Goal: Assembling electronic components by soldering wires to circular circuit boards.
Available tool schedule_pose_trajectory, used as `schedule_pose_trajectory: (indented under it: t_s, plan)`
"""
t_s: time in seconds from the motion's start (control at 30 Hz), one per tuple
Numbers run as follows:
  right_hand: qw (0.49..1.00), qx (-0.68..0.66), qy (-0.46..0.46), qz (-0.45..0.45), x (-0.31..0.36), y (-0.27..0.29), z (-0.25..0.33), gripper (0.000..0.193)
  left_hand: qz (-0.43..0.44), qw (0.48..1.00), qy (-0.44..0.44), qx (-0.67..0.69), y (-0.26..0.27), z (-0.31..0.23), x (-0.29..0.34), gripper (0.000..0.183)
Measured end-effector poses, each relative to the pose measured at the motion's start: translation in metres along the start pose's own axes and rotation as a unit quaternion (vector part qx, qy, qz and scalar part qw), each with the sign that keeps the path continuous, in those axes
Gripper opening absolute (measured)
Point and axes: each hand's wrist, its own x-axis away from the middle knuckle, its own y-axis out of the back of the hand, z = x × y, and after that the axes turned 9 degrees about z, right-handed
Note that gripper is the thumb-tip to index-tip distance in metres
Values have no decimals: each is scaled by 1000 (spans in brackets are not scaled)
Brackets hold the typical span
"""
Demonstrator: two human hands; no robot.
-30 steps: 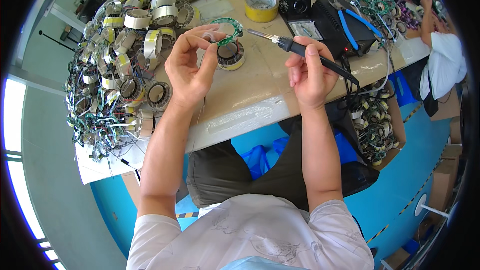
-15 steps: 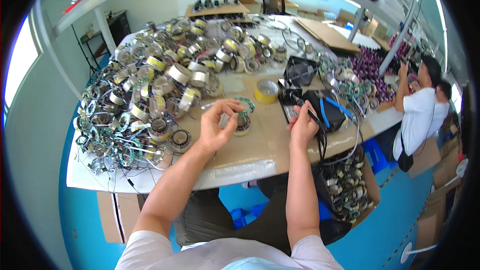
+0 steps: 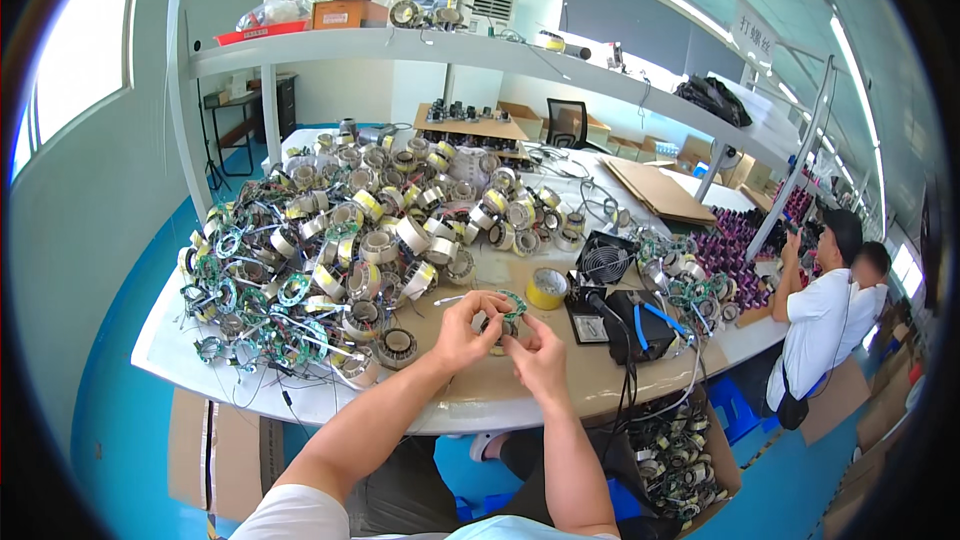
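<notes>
A green ring-shaped circuit board (image 3: 517, 312) is held up over the brown-covered part of the table. My left hand (image 3: 468, 332) pinches its left side, the fingers bent round it. My right hand (image 3: 540, 352) closes on its lower right edge, fingertips beside those of the left. A white lead sticks out to the left of my left hand. What lies just beneath my fingers is mostly hidden. A roll of yellow tape (image 3: 546, 289) stands just beyond my hands. To the right are a soldering stand (image 3: 588, 326) and blue-handled pliers (image 3: 641, 328) on a black box (image 3: 622, 312).
A large heap of wound motor stators (image 3: 380, 247) and ring boards covers the table's left. A small black fan (image 3: 604, 262) stands behind the stand. Overhead runs a shelf (image 3: 330, 48). A carton of stators (image 3: 728, 460) sits below right. Two people in white (image 3: 815, 305) work at far right.
My right hand has left the area by the soldering stand and black cable and come to the board in my left hand. The head view has tilted up.
</notes>
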Motion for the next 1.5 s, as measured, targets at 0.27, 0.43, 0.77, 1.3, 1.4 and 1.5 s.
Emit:
schedule_pose_trajectory:
  t_s: [0.27,0.43,0.77,1.3,1.4,1.5]
  plan:
    - [966,235,68,-86,-6,-27,7,41,-31,999,-19,-14,3,2,-1,9]
    - [961,251,75,-87,-19,-20,-2,33,-32,999,-10,9,0,10,-1,8]
    - [938,289,182,-64,-13,14,16,24,-77,990,-57,107,8,-6,2,11]
    - [948,210,198,-135,-31,189,78,23,-105,978,83,157,10,4,0,11]
    - [921,275,196,-197,-59,244,77,24,-92,977,109,156,6,7,0,12]
    - [885,343,170,-264,-85,304,79,30,-66,976,141,153,0,-1,0,13]
